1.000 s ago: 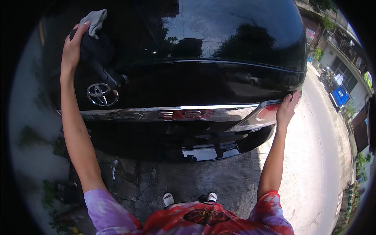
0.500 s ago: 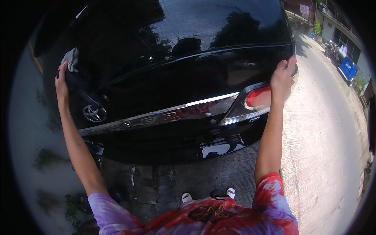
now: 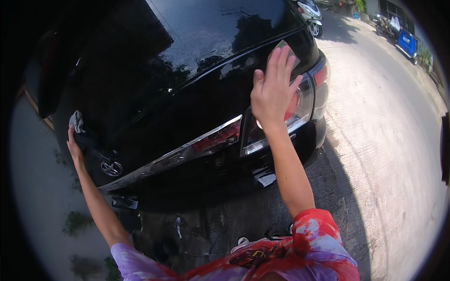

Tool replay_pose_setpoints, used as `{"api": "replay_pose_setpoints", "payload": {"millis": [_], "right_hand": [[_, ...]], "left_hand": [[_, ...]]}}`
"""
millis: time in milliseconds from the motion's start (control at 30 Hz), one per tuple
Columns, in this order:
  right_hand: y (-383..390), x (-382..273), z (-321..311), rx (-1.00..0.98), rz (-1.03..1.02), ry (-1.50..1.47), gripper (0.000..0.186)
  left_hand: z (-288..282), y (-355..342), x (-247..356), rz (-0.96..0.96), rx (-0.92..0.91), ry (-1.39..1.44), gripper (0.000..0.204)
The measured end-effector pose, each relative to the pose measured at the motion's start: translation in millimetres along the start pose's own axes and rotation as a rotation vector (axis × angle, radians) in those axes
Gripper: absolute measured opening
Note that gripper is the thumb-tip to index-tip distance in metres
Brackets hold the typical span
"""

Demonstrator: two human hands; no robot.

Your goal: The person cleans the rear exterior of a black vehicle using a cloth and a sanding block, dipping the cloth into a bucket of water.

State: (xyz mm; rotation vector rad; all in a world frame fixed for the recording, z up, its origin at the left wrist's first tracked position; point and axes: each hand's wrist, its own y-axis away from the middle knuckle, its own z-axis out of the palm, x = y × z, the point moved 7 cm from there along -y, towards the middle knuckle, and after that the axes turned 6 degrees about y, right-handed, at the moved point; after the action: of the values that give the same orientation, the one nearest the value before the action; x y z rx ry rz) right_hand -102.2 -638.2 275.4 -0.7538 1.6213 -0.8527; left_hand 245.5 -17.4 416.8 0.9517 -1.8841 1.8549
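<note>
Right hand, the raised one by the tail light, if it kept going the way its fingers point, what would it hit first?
The right hand points up and away toward the black car. First in line is probably the small grey pad at its fingertips, then the trunk lid's edge under the rear window. Depth is unclear, so contact may already exist.

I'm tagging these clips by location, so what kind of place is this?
Probably an outdoor roadside or driveway: a glossy black car stands in sunlight on a grey concrete road, with a parked white scooter and a blue vehicle farther along.
</note>
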Motion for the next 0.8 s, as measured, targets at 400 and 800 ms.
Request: {"api": "replay_pose_setpoints", "payload": {"millis": [400, 800], "right_hand": [[-3, -29, 3, -0.055, -0.102, -0.021, 0.075], [-6, -2, 10, -0.077, -0.042, -0.071, 0.068]], "left_hand": [[5, 12, 6, -0.083, 0.040, 0.009, 0.062], [-13, 6, -7, 0.141, 0.038, -0.174, 0.055]]}}
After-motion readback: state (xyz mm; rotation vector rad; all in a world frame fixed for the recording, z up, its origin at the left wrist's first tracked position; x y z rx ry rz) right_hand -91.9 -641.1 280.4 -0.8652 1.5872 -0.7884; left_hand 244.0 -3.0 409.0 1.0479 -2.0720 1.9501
